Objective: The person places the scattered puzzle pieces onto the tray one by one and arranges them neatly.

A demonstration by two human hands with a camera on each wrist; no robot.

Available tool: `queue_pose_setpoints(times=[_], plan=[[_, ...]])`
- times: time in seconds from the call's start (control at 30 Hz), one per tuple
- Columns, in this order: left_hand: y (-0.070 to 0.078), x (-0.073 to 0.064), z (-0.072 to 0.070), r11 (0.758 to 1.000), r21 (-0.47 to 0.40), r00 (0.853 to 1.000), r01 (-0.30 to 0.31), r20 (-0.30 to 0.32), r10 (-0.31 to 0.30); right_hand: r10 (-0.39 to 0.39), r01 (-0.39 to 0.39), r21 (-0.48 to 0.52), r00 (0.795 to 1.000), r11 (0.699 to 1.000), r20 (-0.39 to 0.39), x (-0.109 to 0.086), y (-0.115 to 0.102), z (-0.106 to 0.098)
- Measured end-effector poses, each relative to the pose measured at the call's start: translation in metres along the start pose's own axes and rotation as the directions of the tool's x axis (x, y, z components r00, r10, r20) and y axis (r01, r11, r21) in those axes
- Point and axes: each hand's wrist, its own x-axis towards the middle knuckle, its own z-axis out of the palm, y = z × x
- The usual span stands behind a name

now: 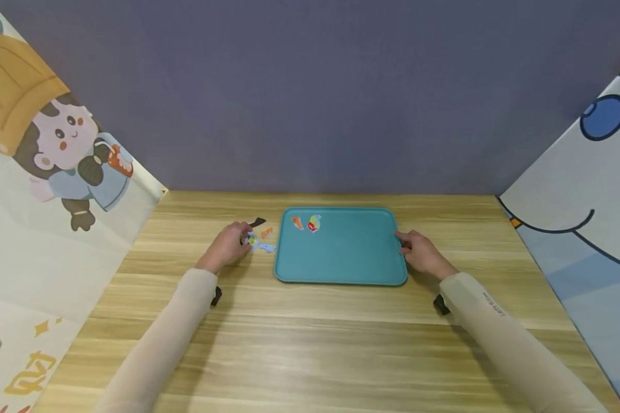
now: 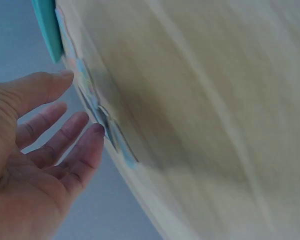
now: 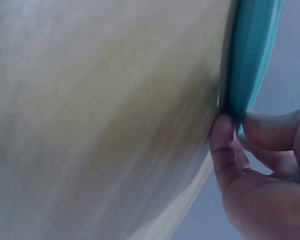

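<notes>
A teal rectangular tray (image 1: 351, 252) lies on the wooden table. At its right edge my right hand (image 1: 422, 253) pinches the rim; the right wrist view shows thumb above and fingertips under the tray's edge (image 3: 252, 55). My left hand (image 1: 227, 246) reaches over small flat printed cutouts left of the tray. Its fingers are loosely bent and the thumb stands apart in the left wrist view, nothing between them. Close to the fingertips are a blue-and-green cutout (image 1: 252, 241), a light blue one (image 1: 267, 248), an orange one (image 1: 266, 233) and a black piece (image 1: 258, 222).
Inside the tray's upper left corner lie an orange cutout (image 1: 297, 222) and a red-and-green one (image 1: 314, 223). A grey-blue panel (image 1: 330, 103) rises behind the table (image 1: 310, 344). Printed cartoon walls flank it on both sides.
</notes>
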Motion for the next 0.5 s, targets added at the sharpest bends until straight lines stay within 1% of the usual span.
queue_pose_setpoints(times=[0.1, 0.2, 0.4, 0.5], plan=[[-0.0026, 0.0013, 0.0001, 1.000, -0.003, 1.000, -0.007, -0.007, 0.007, -0.006, 0.006, 0.001, 1.000, 1.000, -0.006, 0.0002, 0.0005, 0.0003], [-0.0032, 0.0027, 0.0003, 1.000, 0.006, 1.000, 0.005, -0.004, -0.005, -0.001, 0.001, 0.005, 1.000, 1.000, -0.007, 0.0006, 0.0013, 0.0005], [-0.0067, 0.0055, 0.0010, 0.998, 0.014, 0.998, 0.057, 0.011, -0.057, 0.022, -0.022, 0.004, 1.000, 1.000, 0.004, 0.0020, 0.0028, 0.0007], [-0.0080, 0.0071, 0.0009, 0.997, 0.021, 0.997, 0.070, 0.014, -0.070, 0.028, -0.028, 0.006, 1.000, 1.000, -0.001, 0.0027, 0.0025, 0.0008]])
